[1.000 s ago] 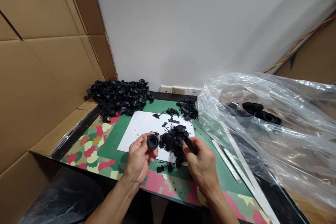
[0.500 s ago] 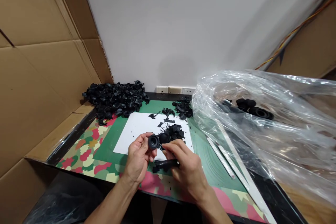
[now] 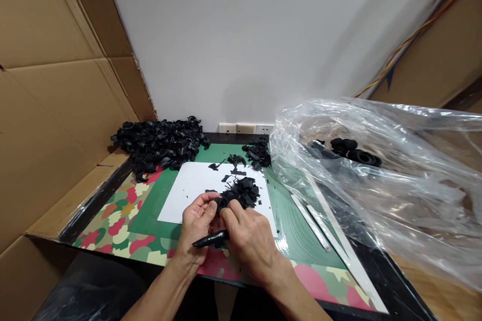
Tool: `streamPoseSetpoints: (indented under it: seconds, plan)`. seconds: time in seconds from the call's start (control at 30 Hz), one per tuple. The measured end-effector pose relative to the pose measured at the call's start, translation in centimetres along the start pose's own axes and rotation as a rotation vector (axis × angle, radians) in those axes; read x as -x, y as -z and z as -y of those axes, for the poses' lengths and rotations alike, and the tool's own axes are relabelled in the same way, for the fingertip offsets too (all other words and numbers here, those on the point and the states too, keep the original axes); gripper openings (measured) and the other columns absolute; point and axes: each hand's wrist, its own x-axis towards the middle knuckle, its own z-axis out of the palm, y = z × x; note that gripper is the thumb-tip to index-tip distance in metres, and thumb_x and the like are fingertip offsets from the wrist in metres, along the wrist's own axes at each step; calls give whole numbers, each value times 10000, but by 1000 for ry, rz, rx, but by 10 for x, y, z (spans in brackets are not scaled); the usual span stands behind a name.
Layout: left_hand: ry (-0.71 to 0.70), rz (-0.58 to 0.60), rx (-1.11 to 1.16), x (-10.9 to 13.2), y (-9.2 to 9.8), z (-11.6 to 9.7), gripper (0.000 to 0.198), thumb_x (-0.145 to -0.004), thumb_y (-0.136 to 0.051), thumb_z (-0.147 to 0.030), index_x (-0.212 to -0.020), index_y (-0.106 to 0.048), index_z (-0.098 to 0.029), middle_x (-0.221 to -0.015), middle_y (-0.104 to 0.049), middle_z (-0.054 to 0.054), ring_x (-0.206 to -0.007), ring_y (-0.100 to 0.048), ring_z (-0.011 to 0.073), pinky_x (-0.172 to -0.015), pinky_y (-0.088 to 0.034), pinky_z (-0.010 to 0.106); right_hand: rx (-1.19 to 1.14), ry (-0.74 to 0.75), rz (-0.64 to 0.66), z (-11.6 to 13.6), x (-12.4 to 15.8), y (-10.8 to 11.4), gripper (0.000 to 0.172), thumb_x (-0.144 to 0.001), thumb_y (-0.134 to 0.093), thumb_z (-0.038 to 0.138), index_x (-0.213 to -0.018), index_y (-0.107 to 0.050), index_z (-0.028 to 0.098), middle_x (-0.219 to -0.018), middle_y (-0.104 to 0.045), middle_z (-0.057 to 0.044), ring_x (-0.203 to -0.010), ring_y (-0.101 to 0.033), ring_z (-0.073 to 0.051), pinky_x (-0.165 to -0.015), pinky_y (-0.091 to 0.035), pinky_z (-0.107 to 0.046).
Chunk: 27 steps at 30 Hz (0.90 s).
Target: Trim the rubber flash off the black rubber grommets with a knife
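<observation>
Left hand: the left hand (image 3: 195, 221) pinched a black ring (image 3: 220, 204) between thumb and fingers.
Right hand: the right hand (image 3: 246, 235) was curled round a black stick (image 3: 211, 238), thumb and forefinger up against the ring — could not tell whether they gripped its edge.
Ring's place: between the hands, over the near part of the white paper (image 3: 176, 195), just before a scrap heap (image 3: 245, 191).
Stick's thin end: pointed left, across the heel of the left hand; contact and sharpness could not be told. A slip of the right hand seemed likely to jab that palm.
Ring's hold: small, round, mostly under fingers; an uneven pull might have twisted it free. Among scraps of the same black it would have been hard to find.
Loose scraps: a sleeve-less forearm brushing back could have dragged bits off the paper.
Hands: two.
Ring in hand: one.
Stick: one.
Paper: one sheet, on one green mat (image 3: 148, 218).
Scrap heaps: three main ones — near, far-left (image 3: 161, 143), far-right (image 3: 258, 154); pieces too tangled to count.
White strips: two short (image 3: 311, 223), one long (image 3: 361, 277).
Clear bag: one (image 3: 380, 213), at least three black pieces (image 3: 343, 146) showing inside.
Wall plates: three (image 3: 246, 129).
</observation>
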Motion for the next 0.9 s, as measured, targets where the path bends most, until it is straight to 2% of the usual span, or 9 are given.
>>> streamPoseSetpoints:
  seconds: [0.1, 0.23, 0.37, 0.47, 0.6, 0.7, 0.8, 0.9]
  plan:
    - [-3, 8, 3, 1, 1, 0, 423, -534, -887, -321, -840, -680, -115, -581, -608, -20, -432, -510, 58, -416, -402, 156, 7, -81, -38, 4, -1, -5, 251, -842, -413, 61, -669, -524, 205, -610, -518, -16, -452, -432, -151, -454, -283, -292]
    - [11, -12, -26, 3, 0, -9, 420, -561, -864, -375, -833, -680, -112, -602, -631, 6, -422, -509, 72, -376, -360, 166, -68, -295, -77, -7, 5, -9, 164, -781, -457, 93, -685, -539, 198, -631, -549, -14, -458, -464, -133, -433, -294, -256]
    - [49, -8, -7, 4, 2, -15, 374, -567, -849, -347, -803, -679, -113, -588, -651, 33, -406, -491, 76, -350, -289, 161, -274, -509, -146, -29, 14, -2, 115, -741, -492, 127, -678, -541, 210, -604, -580, 7, -501, -528, -140, -474, -385, -231]
    - [56, -16, 17, 3, 4, -16, 356, -561, -844, -319, -799, -677, -112, -702, -705, 79, -416, -497, 74, -355, -283, 166, -409, -613, -104, -38, 17, 6, 119, -751, -510, 186, -639, -534, 217, -523, -534, 32, -454, -492, -142, -438, -373, -236]
    - [48, -22, 25, 2, 9, -14, 365, -571, -838, -334, -808, -675, -109, -716, -707, 85, -422, -494, 73, -358, -275, 168, -460, -608, -65, -38, 17, 12, 249, -815, -504, 250, -569, -493, 216, -508, -498, 33, -446, -465, -131, -425, -350, -234]
    - [42, -19, 27, 3, 11, -15, 384, -566, -844, -359, -805, -676, -109, -698, -696, 74, -426, -495, 71, -361, -274, 165, -461, -555, -97, -33, 15, 11, 119, -772, -489, 151, -724, -584, 203, -621, -565, 10, -527, -532, -144, -478, -408, -238]
    - [43, -11, 32, 4, 13, -16, 391, -559, -849, -369, -798, -677, -111, -673, -684, 64, -425, -493, 72, -361, -275, 164, -474, -502, -144, -27, 13, 9, 273, -705, -448, 64, -879, -614, 194, -747, -635, -27, -652, -612, -165, -553, -471, -252]
    - [42, -19, 35, 3, 14, -16, 400, -558, -849, -375, -807, -677, -113, -649, -670, 55, -421, -487, 72, -359, -274, 164, -548, -462, -93, -23, 14, 6, 277, -744, -432, 63, -892, -626, 193, -666, -655, -4, -568, -619, -146, -532, -481, -235]
